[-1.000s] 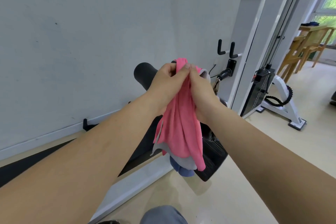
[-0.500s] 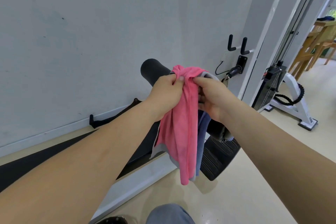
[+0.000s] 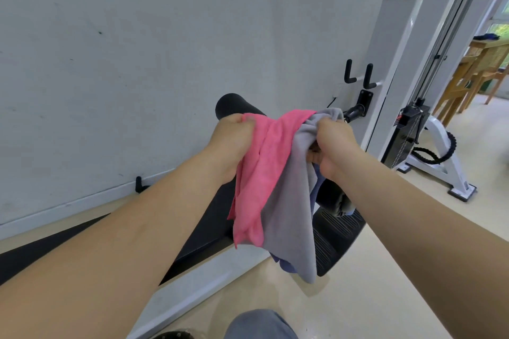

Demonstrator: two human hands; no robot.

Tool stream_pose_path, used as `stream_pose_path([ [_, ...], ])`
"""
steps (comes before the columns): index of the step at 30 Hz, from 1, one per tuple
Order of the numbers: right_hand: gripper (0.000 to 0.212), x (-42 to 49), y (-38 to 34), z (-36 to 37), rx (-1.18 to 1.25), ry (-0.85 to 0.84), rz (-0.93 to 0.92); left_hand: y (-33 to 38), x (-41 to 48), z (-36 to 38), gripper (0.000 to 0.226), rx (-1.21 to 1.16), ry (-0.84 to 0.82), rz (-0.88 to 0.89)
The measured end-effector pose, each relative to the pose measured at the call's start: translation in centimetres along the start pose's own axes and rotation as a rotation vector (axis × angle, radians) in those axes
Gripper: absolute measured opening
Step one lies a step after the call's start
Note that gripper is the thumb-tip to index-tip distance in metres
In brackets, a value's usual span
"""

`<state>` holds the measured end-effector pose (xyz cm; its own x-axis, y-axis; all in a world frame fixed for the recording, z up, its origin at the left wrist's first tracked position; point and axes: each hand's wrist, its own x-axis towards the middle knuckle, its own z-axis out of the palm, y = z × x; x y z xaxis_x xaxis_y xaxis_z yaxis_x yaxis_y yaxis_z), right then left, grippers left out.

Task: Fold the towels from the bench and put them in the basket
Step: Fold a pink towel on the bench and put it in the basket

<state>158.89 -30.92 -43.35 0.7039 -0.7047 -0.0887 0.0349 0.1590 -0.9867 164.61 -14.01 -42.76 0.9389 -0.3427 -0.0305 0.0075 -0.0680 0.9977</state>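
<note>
I hold a bunch of towels up in front of me over the black bench (image 3: 209, 228). My left hand (image 3: 234, 140) pinches the top edge of a pink towel (image 3: 261, 173). My right hand (image 3: 333, 143) grips a grey towel (image 3: 292, 215) that hangs beside the pink one and partly overlaps it. A blue towel (image 3: 286, 265) peeks out below and behind the grey one. No basket is in view.
A black foam roller (image 3: 234, 104) of the bench sticks out behind my left hand, a ribbed foot plate (image 3: 336, 242) lies below. A white cable machine (image 3: 429, 146) stands at right, wooden chairs (image 3: 473, 74) beyond. My knee (image 3: 259, 325) is at the bottom edge.
My hands have drawn apart. The right hand now holds the grey towel, pulled away from the pink one, which stays in the left hand.
</note>
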Motion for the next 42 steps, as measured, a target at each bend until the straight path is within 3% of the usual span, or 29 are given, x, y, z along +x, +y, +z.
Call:
stream_pose_path([
  [1,0.010,-0.1,-0.1,0.3,0.027,-0.028,0.012,-0.3,-0.3,0.5,0.018,0.012,-0.047,0.003],
  [5,0.011,-0.9,-0.2,0.7,-0.004,-0.093,0.021,-2.0,-0.3,1.7,0.042,0.059,-0.132,-0.047],
  [8,0.005,-1.0,-0.6,0.0,-0.137,-0.163,0.070,-2.4,-0.5,2.2,0.017,0.216,-0.108,-0.017],
  [9,0.011,-0.8,-0.8,-0.1,-0.060,-0.144,0.115,-2.4,-0.3,2.1,0.005,0.248,-0.073,0.007],
  [11,0.018,-0.5,-1.5,-0.4,0.144,-0.036,0.189,-2.4,0.5,1.4,0.022,0.264,0.012,0.063],
  [12,0.016,-0.2,-1.7,-0.5,0.184,0.034,0.164,-2.1,0.8,0.6,0.018,0.256,0.060,0.100],
  [15,0.023,1.5,-1.2,-0.3,0.158,0.213,0.019,-0.9,1.9,-3.0,0.018,0.247,0.337,0.184],
  [17,0.015,1.8,-0.7,0.9,0.061,0.369,-0.123,0.6,1.7,-5.9,0.013,0.275,0.568,0.251],
  [18,0.006,1.9,-0.2,1.8,-0.031,0.415,-0.221,1.3,1.2,-7.2,0.017,0.284,0.623,0.299],
  [19,0.012,1.8,0.2,2.7,-0.155,0.418,-0.312,1.9,0.7,-8.2,0.020,0.296,0.612,0.343],
  [22,0.031,2.4,2.0,4.5,-0.570,0.260,-0.560,2.4,-1.6,-9.4,0.015,0.352,0.364,0.336],
  [26,0.030,3.2,3.4,3.3,-1.327,0.062,-0.438,0.9,-3.0,-11.1,0.010,0.502,0.109,0.258],
  [28,0.036,2.5,3.6,3.2,-1.427,0.029,-0.494,0.1,-3.5,-11.8,0.012,0.615,0.004,0.166],
  [31,0.040,0.1,3.6,5.0,-1.336,-0.046,-0.770,-0.6,-4.6,-11.9,0.010,0.677,-0.047,0.129],
  [33,0.042,-2.1,3.0,7.1,-1.177,-0.289,-0.831,-0.5,-5.2,-12.0,0.013,0.659,-0.092,0.124],
  [35,0.046,-5.2,1.7,9.3,-0.930,-0.624,-0.566,-0.1,-6.0,-12.2,0.014,0.659,-0.158,0.105],
  [37,0.051,-7.8,0.7,11.0,-0.780,-0.855,-0.317,0.4,-6.9,-12.7,0.014,0.661,-0.194,0.090],
  [42,0.049,-11.6,0.1,12.4,-0.720,-1.092,-0.211,0.8,-10.3,-15.7,0.018,0.637,-0.156,0.115],
])
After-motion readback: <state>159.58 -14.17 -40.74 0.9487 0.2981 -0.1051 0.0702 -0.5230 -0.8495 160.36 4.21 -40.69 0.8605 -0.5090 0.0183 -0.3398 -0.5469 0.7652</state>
